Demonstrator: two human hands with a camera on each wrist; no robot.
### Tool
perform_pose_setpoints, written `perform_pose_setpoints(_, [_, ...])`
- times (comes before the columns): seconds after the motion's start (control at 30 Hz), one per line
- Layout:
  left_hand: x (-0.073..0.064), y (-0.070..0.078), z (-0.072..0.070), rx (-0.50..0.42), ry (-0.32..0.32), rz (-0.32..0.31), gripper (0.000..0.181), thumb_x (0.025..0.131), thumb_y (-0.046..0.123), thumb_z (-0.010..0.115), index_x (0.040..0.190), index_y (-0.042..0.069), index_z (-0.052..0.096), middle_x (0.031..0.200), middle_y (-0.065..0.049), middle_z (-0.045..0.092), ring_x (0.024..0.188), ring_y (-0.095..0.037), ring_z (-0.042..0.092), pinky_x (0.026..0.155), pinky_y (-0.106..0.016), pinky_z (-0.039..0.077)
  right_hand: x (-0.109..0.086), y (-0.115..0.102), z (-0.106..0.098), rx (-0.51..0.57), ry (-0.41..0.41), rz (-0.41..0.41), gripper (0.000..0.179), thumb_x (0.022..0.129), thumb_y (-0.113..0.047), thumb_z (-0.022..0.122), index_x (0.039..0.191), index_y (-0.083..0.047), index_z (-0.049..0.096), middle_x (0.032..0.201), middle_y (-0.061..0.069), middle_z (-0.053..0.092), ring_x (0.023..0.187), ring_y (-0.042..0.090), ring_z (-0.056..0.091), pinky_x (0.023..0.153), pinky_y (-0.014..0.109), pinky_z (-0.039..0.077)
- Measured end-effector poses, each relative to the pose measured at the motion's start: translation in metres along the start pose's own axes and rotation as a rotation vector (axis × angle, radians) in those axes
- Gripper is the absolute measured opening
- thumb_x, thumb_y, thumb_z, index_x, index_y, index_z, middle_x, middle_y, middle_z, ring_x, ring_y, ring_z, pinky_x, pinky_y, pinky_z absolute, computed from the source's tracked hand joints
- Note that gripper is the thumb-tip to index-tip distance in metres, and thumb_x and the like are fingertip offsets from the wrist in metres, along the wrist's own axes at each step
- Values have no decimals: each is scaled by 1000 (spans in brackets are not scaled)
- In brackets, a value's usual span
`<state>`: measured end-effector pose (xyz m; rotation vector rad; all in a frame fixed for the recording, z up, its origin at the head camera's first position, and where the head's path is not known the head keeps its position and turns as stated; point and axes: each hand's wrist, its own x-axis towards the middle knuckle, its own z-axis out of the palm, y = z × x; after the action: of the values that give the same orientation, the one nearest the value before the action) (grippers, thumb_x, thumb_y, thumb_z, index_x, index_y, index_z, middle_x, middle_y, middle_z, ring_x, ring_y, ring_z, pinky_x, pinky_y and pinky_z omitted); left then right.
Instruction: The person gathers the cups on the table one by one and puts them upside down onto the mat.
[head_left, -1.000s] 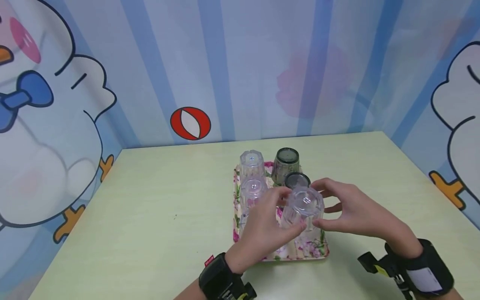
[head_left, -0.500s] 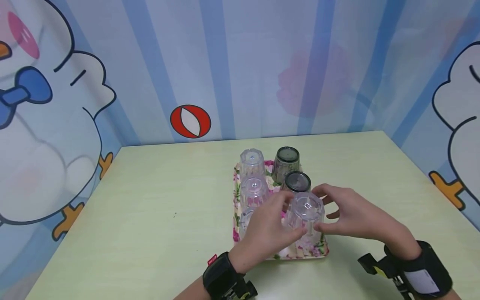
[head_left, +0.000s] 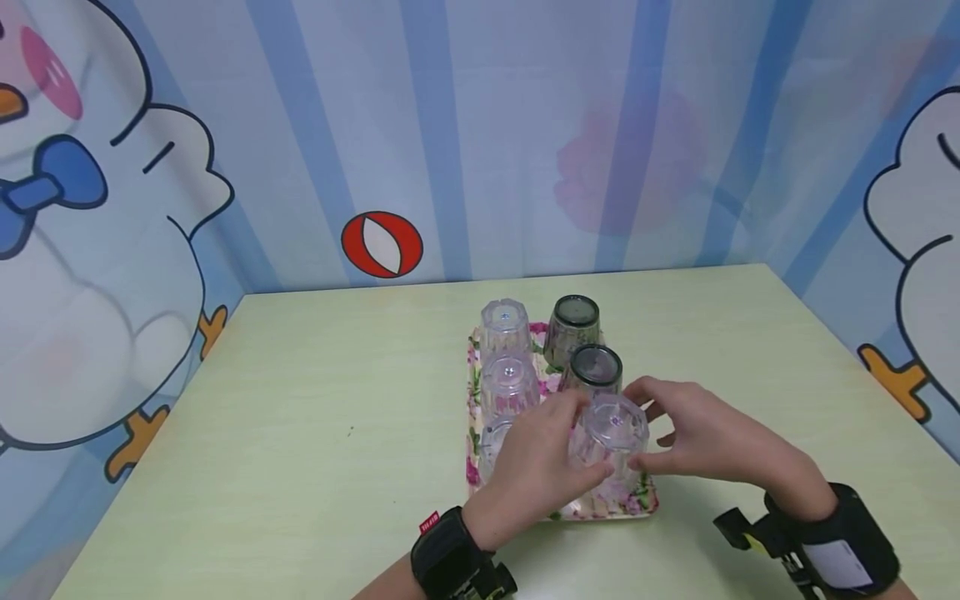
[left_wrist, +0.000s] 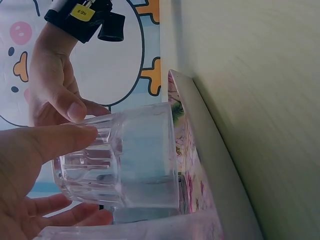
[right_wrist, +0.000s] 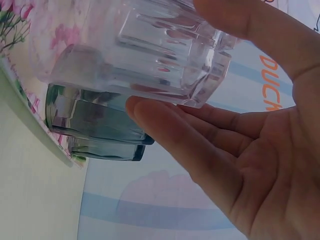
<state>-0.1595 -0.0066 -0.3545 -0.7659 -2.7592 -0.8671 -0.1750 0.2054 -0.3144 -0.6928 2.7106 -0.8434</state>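
Observation:
An upside-down clear glass tumbler with a faceted lower part stands at the near right corner of a floral tray. My left hand holds it from the left; in the left wrist view the thumb lies on its side. From the right, my right hand holds the same tumbler between thumb and fingers, near its base. Directly behind it is a grey-tinted glass, also inverted, with another tinted glass farther back.
Along the tray's left side stand inverted clear glasses: a far one, a middle one and a near one, partly behind my left hand. The tray rests on a pale table. A cartoon-printed backdrop surrounds it.
Both hands have lowered the clear tumbler and brought it slightly nearer, down onto the tray's near right corner. More of the tinted glass behind it shows. The other glasses stay put.

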Motion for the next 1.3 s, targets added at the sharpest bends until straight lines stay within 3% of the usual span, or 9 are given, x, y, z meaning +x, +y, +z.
perform_pose_setpoints(0.37, [-1, 1, 2, 102, 1, 1, 70, 75, 43, 79, 131, 14, 49, 116, 1, 66, 102, -13, 63, 87, -25, 55, 3, 4, 3, -27, -2, -45, 62, 72, -27, 82, 121, -3, 52, 114, 12, 63, 100, 26, 65, 65, 24, 60])
perform_pose_setpoints(0.63, [-1, 2, 2, 125, -8, 3, 70, 75, 44, 78, 132, 13, 50, 120, -1, 65, 107, -15, 63, 94, -30, 54, 4, 4, 4, -23, -6, -42, 60, 71, -23, 82, 120, -4, 53, 113, 10, 64, 99, 26, 66, 66, 25, 60])
perform_pose_setpoints(1.3, [-1, 2, 4, 134, -42, -32, 75, 76, 46, 77, 136, 13, 47, 124, 0, 63, 110, -15, 62, 97, -31, 54, 5, 5, 6, -26, -11, -39, 61, 70, -21, 83, 120, -4, 53, 113, 11, 64, 99, 25, 66, 65, 23, 59])
